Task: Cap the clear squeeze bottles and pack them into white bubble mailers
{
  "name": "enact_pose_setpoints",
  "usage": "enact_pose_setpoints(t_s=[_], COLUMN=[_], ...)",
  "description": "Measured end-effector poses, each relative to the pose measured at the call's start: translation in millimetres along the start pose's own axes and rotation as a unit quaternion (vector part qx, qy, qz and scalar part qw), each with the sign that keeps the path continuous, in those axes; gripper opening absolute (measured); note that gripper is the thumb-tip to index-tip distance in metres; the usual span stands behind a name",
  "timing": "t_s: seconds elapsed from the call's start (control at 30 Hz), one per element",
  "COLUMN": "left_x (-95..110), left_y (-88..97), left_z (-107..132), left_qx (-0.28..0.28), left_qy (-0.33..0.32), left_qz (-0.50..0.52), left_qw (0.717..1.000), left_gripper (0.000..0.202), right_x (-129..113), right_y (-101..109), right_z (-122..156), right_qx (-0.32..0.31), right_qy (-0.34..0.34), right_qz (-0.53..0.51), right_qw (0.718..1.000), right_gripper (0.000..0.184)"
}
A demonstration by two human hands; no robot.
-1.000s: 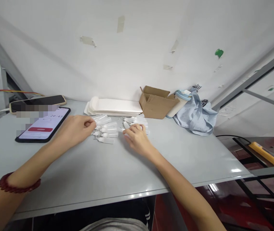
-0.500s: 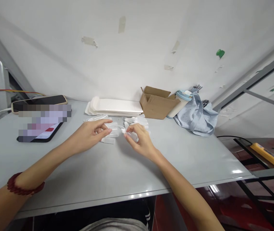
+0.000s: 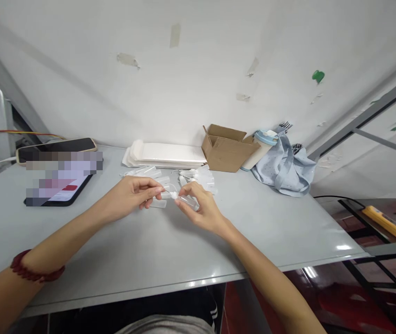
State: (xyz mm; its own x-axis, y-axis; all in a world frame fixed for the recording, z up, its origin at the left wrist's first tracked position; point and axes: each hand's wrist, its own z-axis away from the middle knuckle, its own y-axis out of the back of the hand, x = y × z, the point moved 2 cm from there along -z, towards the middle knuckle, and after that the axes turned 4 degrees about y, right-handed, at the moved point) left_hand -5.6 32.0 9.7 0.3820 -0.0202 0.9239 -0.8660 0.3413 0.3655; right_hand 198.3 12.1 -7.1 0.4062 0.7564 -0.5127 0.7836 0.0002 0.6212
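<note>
My right hand (image 3: pixel 199 207) is closed round a small clear plastic bottle (image 3: pixel 185 200) with a white tip, held just above the grey table (image 3: pixel 156 250). My left hand (image 3: pixel 131 195) pinches something thin at that white tip; I cannot make out what it is. Behind both hands lies a heap of several similar small clear bottles (image 3: pixel 170 178). A red bead bracelet (image 3: pixel 34 271) sits on my left wrist.
Two phones (image 3: pixel 58 185) lie at the table's left. At the back by the wall are a stack of white sheets (image 3: pixel 165 154), an open cardboard box (image 3: pixel 227 147), a cup (image 3: pixel 258 148) and a light blue cloth bag (image 3: pixel 284 169). The table's edge runs at the right.
My right hand picked a bottle out of the heap and lifted it. My left hand left the heap and came over to pinch at the bottle's tip.
</note>
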Motion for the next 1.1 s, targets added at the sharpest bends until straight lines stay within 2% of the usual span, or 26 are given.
enact_pose_setpoints(t_s=[0.3,0.73,1.1], left_x=[-7.6,-10.7,-13.2], left_y=[-0.9,-4.3,-5.5], left_z=[-1.6,-3.2,-1.3], left_qx=[-0.048,-0.057,-0.081], left_qy=[0.006,0.046,0.071], left_qz=[0.071,0.144,0.189], left_qw=[0.996,0.987,0.976], left_gripper=[0.030,0.028,0.030], right_x=[-2.7,-5.4,-6.0], right_y=[-0.9,-0.5,0.2], right_z=[0.2,0.4,0.3], right_qx=[-0.002,-0.024,-0.025], right_qy=[-0.013,-0.039,-0.026], right_qz=[-0.024,-0.028,-0.038], right_qw=[1.000,0.999,0.999], right_gripper=[0.007,0.008,0.008])
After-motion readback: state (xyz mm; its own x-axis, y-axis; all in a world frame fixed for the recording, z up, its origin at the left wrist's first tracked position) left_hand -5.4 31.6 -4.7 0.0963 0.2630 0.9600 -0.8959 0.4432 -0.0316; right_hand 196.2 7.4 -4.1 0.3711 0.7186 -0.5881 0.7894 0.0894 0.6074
